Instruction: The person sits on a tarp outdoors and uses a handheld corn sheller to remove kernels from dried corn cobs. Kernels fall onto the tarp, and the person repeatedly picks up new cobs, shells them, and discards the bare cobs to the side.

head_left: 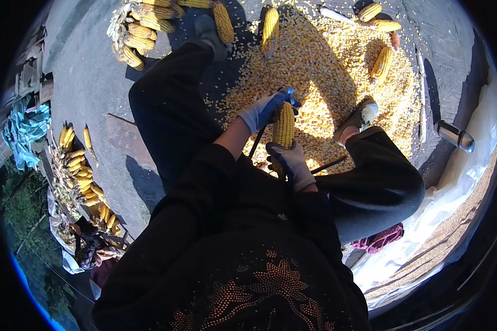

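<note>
A yellow ear of corn (284,128) is held between my two gloved hands, pointing away from me over a pile of loose kernels (292,71). My left hand (268,110), in a grey glove with blue-coated fingers, is closed round its far end. Round the near end wraps my right hand (292,161), in a pale glove with dark-looking fingers. Most of the ear between the hands is still covered with kernels; its lower end is hidden by the right glove. Beyond the hands, another ear (270,30) lies on the pile.
Stacked ears with husks (143,27) lie at the far left, and more ears (83,171) lie along the left side. A shelled white cob (336,15) rests at the far edge of the pile. To the right are a shiny metal cylinder (455,137) and white plastic sheeting (425,220).
</note>
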{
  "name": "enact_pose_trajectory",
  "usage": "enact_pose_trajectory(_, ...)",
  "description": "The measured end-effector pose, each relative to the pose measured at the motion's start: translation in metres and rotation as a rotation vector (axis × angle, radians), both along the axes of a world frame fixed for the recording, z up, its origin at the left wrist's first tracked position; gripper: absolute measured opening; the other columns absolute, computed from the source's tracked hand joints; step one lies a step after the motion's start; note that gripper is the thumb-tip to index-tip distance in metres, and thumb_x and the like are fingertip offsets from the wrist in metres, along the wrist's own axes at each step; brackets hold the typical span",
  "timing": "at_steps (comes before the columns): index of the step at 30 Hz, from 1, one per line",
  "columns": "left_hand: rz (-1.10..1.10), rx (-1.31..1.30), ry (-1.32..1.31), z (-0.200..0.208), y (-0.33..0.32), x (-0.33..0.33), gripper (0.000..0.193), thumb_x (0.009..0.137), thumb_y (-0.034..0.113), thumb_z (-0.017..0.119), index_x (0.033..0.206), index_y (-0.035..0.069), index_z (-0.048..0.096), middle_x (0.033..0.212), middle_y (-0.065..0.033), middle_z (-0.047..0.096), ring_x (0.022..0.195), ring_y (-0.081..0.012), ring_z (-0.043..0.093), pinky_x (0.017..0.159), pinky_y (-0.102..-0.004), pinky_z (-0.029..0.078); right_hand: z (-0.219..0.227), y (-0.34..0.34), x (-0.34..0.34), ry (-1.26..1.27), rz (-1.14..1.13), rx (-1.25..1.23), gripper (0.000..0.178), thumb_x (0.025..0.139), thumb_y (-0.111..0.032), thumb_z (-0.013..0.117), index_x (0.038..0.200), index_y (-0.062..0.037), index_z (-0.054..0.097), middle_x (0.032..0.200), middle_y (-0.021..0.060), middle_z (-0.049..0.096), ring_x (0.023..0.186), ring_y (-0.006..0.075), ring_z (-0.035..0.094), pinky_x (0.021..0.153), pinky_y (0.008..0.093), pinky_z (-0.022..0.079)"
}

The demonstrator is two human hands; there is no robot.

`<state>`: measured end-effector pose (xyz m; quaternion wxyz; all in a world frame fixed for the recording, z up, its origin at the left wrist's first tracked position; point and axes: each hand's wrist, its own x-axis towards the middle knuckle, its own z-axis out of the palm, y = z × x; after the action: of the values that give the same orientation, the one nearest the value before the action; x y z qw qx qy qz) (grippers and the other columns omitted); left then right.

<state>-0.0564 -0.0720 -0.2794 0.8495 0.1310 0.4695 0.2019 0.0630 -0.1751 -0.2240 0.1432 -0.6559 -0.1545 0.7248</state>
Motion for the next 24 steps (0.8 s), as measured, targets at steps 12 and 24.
enact_pose_trajectory(12,-0.035,0.137,0.62,-0.009,-0.006,0.007,0.044,0.077,0.046,0.07,0.088,0.004,0.061,0.074,-0.0069,0.064,0.06,-0.0149,0.06,0.054,-0.0274,0.047,0.005,-0.014,0.005,0.285,-0.198,0.078,0.025,0.078,-0.008,0.069,0.098,0.0041,0.061,0.083,0.011,0.065,0.068,0.0181,0.065,0.059,0.0297,0.054)
enact_pose_trajectory(24,0.009,0.186,0.637,-0.039,-0.002,0.007,0.027,0.08,0.026,0.07,0.089,0.001,0.063,0.076,-0.0081,0.065,0.058,-0.0139,0.06,0.054,-0.0269,0.048,0.001,0.008,-0.019,-0.623,0.561,0.363,0.056,0.072,-0.021,0.071,0.112,0.0068,0.044,0.088,0.019,0.064,0.077,0.0273,0.065,0.068,0.0369,0.052)
